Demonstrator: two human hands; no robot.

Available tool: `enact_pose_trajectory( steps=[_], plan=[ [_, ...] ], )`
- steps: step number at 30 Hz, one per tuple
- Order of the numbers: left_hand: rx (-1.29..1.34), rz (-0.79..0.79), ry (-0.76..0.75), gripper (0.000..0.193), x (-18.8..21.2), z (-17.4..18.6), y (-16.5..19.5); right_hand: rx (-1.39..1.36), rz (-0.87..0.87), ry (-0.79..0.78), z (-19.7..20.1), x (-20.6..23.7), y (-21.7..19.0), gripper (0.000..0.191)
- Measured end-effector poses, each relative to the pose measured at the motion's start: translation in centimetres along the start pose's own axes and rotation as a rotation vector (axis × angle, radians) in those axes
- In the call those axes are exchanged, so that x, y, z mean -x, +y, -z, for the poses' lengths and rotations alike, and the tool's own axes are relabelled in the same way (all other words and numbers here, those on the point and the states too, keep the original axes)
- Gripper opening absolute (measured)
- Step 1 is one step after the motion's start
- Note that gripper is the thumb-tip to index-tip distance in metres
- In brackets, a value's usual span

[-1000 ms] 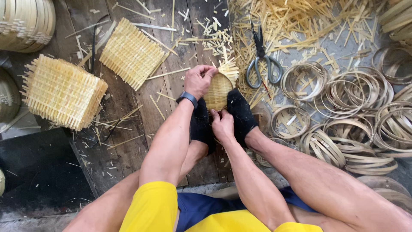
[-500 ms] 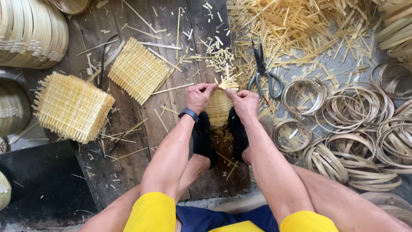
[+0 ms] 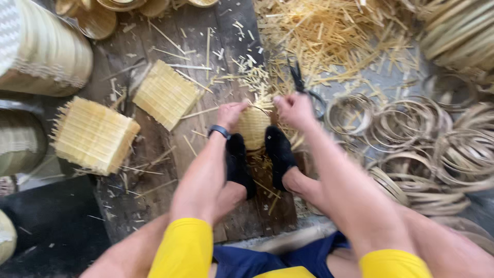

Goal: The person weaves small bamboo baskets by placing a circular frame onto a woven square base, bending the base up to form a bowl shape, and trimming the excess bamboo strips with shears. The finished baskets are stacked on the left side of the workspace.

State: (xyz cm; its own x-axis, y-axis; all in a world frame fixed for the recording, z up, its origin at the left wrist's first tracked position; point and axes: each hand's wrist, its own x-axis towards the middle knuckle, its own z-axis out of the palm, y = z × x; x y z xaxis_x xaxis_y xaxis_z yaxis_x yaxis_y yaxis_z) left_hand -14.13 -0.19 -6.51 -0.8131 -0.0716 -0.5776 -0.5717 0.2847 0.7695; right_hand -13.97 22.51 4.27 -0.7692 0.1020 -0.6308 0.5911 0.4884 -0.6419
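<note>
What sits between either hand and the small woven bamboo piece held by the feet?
Nothing visible. The left hand and right hand are both already at the top edge of the small woven bamboo piece, which sits clamped between two black-socked feet. Scissors lie just beyond the right hand, off the path.

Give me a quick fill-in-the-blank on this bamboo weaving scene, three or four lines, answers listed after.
1. The small woven basket is clamped between the person's two ____, which wear black socks.
2. The left hand has a dark ____ strapped at its wrist.
3. The scissors lie just beyond the ____ hand.
4. The loose bamboo rings are heaped on the person's ____ side.

Missing words: feet; watch; right; right
</note>
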Motion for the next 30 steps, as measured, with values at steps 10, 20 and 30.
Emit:
enact_pose_trajectory(
  steps=[10, 20, 30],
  plan=[
    [-0.365, -0.939, 0.189, 0.009, 11.3, 0.3, 4.1, 1.239, 0.158, -0.088, 19.0, 7.9, 1.3, 0.046],
    [-0.724, -0.966, 0.052, 0.017, 16.4, -2.6, -3.6, 0.328, 0.218, 0.117, 5.6, -2.4, 15.4, 0.022],
    [-0.512, -0.427, 0.568, 0.076, 11.5, -9.5, 0.1, 0.577, 0.113, 0.181, 4.2, -6.5, 10.6, 0.077]
  ],
)
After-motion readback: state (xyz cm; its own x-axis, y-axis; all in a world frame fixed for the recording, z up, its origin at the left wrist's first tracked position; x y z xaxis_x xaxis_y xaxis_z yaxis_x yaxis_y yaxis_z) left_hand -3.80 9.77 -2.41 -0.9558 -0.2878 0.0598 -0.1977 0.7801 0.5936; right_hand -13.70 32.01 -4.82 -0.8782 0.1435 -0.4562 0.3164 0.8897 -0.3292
